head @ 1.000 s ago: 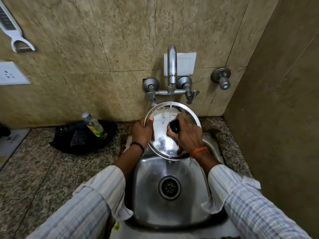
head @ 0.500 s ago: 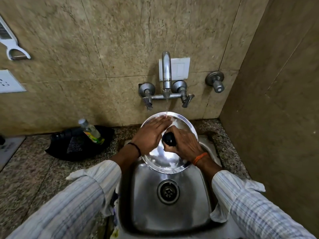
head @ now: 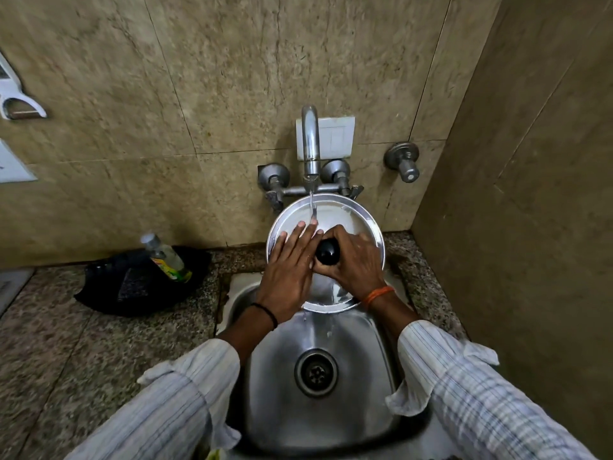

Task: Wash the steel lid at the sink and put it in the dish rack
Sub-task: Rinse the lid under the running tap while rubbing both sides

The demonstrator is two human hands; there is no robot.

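Note:
A round steel lid (head: 348, 217) with a black knob (head: 327, 251) is held tilted over the steel sink (head: 288, 393), under the running tap (head: 310, 141). My right hand (head: 356, 260) grips the lid at the knob. My left hand (head: 292, 263) lies flat on the lid's face with its fingers spread, fingertips in the thin stream of water. No dish rack is in view.
A black tray (head: 109, 293) with a clear bottle (head: 166, 257) leaning in it sits on the speckled granite counter (head: 66, 360) to the left. Tiled walls close in behind and on the right. A second wall valve (head: 403, 161) sticks out right of the tap.
My left hand moved from the lid's left rim onto its face and now rubs it under the water. The right hand has kept its hold on the knob.

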